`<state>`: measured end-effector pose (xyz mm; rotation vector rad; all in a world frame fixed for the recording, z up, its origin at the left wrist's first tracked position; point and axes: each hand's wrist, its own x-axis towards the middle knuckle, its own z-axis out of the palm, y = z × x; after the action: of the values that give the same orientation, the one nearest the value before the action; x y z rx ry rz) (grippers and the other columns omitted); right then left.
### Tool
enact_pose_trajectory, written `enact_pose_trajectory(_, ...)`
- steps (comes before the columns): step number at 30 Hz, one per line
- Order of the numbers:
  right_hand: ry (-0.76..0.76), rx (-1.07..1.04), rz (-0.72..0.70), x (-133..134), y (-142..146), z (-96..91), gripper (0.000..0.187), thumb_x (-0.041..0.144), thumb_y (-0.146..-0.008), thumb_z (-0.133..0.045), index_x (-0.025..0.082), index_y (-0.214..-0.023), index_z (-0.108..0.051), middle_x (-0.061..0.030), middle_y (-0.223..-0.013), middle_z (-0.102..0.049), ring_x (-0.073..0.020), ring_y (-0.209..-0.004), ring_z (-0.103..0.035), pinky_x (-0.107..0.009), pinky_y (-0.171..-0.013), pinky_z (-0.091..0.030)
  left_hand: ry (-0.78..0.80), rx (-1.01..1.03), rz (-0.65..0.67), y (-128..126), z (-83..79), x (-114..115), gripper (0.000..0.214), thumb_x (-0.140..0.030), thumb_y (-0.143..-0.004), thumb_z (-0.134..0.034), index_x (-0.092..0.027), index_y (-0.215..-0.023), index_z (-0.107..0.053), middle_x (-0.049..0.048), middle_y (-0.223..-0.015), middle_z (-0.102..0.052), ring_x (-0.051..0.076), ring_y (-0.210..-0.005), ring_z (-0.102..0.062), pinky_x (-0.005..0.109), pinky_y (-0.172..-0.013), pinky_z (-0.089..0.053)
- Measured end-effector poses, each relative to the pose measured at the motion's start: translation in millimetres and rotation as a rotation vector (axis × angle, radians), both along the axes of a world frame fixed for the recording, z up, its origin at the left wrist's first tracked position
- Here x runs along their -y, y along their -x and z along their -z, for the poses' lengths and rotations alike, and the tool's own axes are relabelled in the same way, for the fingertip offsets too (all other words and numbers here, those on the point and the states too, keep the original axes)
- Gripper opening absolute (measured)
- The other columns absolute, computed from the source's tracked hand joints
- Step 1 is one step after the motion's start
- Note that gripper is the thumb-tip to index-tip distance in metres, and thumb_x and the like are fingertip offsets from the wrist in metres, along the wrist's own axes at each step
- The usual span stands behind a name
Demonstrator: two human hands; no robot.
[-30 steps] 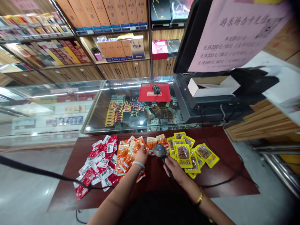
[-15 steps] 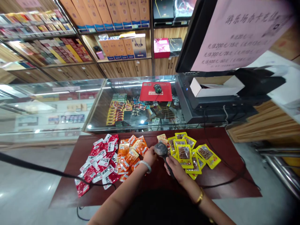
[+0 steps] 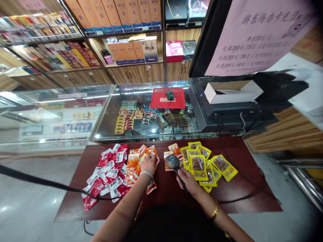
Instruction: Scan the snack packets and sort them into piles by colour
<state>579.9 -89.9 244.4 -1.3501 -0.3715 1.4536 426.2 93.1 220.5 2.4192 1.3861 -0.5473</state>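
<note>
My right hand (image 3: 187, 183) grips the handle of a black barcode scanner (image 3: 173, 162), whose head points at two orange snack packets (image 3: 171, 153) in the middle of the dark red table (image 3: 237, 195). My left hand (image 3: 148, 164) rests on the pile of orange packets (image 3: 137, 164), its fingers closed on one of them. A heap of red and white packets (image 3: 108, 173) lies to the left. Yellow packets (image 3: 203, 163) lie to the right of the scanner.
A black cable (image 3: 242, 193) runs over the table's right side, another cable (image 3: 37, 183) crosses from the left. Behind stands a glass counter (image 3: 141, 111) with a red pad and mouse (image 3: 170, 95), and a till monitor (image 3: 227, 101) with a pink paper notice (image 3: 254, 37).
My left hand moved from beside the scanner back left onto the orange pile. An orange packet now lies under the scanner head. The scanner stayed almost still.
</note>
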Motion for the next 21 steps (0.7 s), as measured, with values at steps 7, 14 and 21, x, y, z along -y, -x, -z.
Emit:
enact_pose_trajectory(7, 0.016, -0.021, 0.010, 2.8, -1.5, -3.2, 0.054, 0.074, -0.073, -0.061, 0.023, -0.081, -0.048, 0.0114, -0.047, -0.041, -0.0061, -0.035, -0.032, -0.019, -0.035, -0.026, 0.042, 0.025, 0.121, 2.5, 2.1, -2.8, 0.028, -0.028, -0.084, -0.057, -0.019, -0.110, -0.060, 0.0140, -0.122, -0.055, 0.026, -0.107, -0.058, 0.035, -0.085, -0.047)
enact_pose_trajectory(14, 0.000, -0.032, 0.041, 9.3, -4.9, -1.8, 0.051, 0.071, -0.075, -0.061, 0.023, -0.085, -0.048, 0.0114, -0.048, -0.042, -0.0063, -0.035, -0.032, -0.018, -0.035, -0.027, 0.069, 0.042, -0.122, -3.5, -13.9, -22.1, 0.028, -0.032, -0.094, -0.040, -0.020, -0.117, -0.052, 0.0108, -0.090, -0.069, 0.024, -0.088, -0.068, 0.032, -0.075, -0.046)
enact_pose_trajectory(21, -0.028, -0.021, 0.015, 11.7, -1.6, -6.7, 0.049, 0.070, -0.077, -0.061, 0.023, -0.082, -0.048, 0.0106, -0.049, -0.043, -0.0066, -0.036, -0.034, -0.019, -0.035, -0.028, 0.139, 0.190, -0.248, -9.8, -15.2, -26.7, 0.035, -0.046, -0.091, -0.050, -0.019, -0.113, -0.053, 0.0104, -0.101, -0.070, 0.023, -0.093, -0.067, 0.030, -0.077, -0.046)
